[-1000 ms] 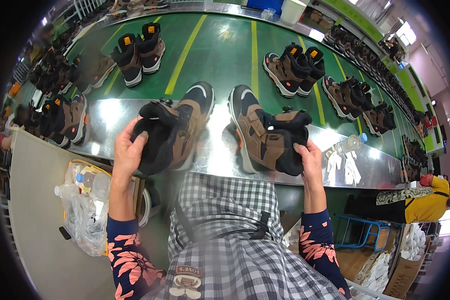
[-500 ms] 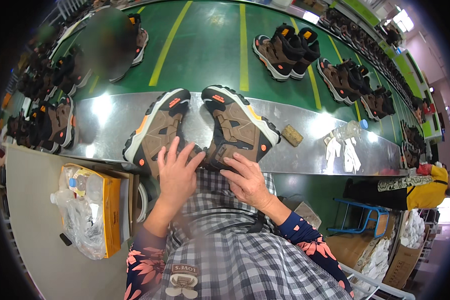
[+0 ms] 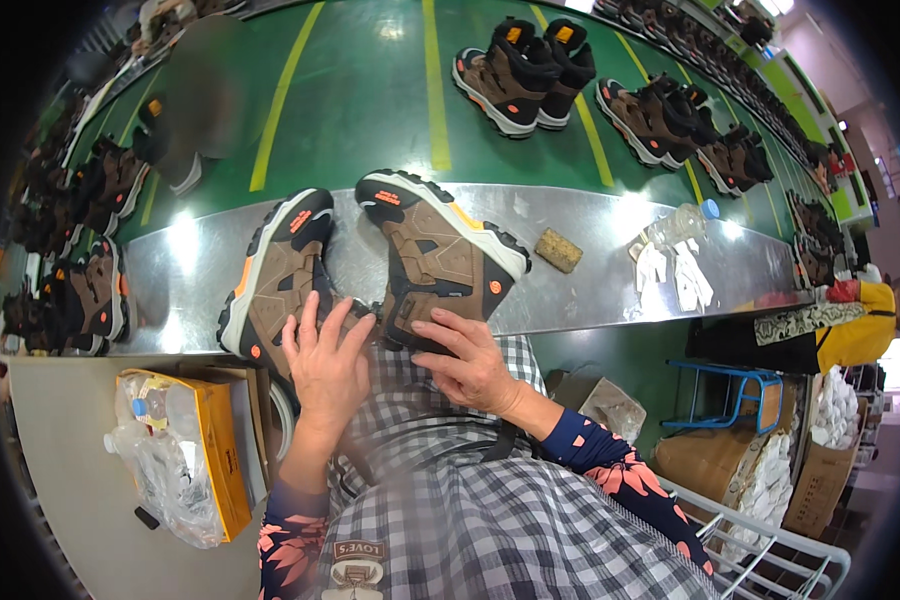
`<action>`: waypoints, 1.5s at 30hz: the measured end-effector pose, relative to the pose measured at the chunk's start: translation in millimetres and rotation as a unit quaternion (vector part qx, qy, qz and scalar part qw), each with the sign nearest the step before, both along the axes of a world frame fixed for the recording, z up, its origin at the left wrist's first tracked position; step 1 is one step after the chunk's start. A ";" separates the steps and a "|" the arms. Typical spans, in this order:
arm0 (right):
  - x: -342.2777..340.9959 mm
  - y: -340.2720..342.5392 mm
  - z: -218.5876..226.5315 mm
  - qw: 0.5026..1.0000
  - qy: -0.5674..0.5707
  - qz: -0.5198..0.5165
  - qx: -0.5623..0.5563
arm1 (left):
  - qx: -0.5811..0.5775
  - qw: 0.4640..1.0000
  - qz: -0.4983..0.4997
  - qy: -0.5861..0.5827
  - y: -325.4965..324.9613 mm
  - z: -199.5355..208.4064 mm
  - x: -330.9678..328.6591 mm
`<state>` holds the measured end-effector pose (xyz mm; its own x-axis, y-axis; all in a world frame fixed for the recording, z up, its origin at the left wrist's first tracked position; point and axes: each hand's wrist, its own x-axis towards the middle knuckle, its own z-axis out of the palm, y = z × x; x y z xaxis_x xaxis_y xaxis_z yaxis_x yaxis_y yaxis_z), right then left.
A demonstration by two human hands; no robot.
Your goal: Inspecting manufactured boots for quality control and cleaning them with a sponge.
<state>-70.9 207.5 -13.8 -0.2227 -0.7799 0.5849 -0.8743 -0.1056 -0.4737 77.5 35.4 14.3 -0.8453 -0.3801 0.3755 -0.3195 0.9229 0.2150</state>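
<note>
A pair of brown-and-black hiking boots with white soles and orange marks lies on the metal edge of the bench in front of me, toes pointing away. My left hand (image 3: 325,370) rests on the ankle part of the left boot (image 3: 283,262), its fingers spread and open. On the right boot (image 3: 440,255), near the collar, lie the outstretched fingers of my right hand (image 3: 475,365), also open. Both collars are partly hidden by my hands and the checked apron (image 3: 450,510).
Right of the boots lie a brown block (image 3: 558,250), white scraps (image 3: 688,277) and a clear bottle (image 3: 678,224). More boots (image 3: 508,78) stand on the green striped belt (image 3: 360,90). A yellow box (image 3: 225,455) with plastic bags is at left; a blue stool (image 3: 735,395) at right.
The whole view has shifted, so the bench and boots sit further left in it. Both hands keep nearly the same place on the boots.
</note>
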 end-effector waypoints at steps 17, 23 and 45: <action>-84.6 -2.4 -21.6 0.885 -0.417 -0.206 -0.025 | 0.030 0.999 0.004 0.018 -5.8 -4.7 10.6; -89.8 3.6 -23.0 0.905 -0.370 -0.208 -0.003 | 0.069 0.997 -0.024 0.017 -7.0 7.8 12.4; -110.5 0.5 -29.7 0.868 -0.475 -0.145 0.011 | 0.526 0.848 0.033 -0.051 -185.4 -8.1 25.5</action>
<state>-181.4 208.0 -43.6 -0.7851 -0.6191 0.0154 -0.0763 0.0720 -0.9945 103.0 -150.0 6.2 -0.8170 -0.5067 -0.2752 -0.4296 0.2167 0.8766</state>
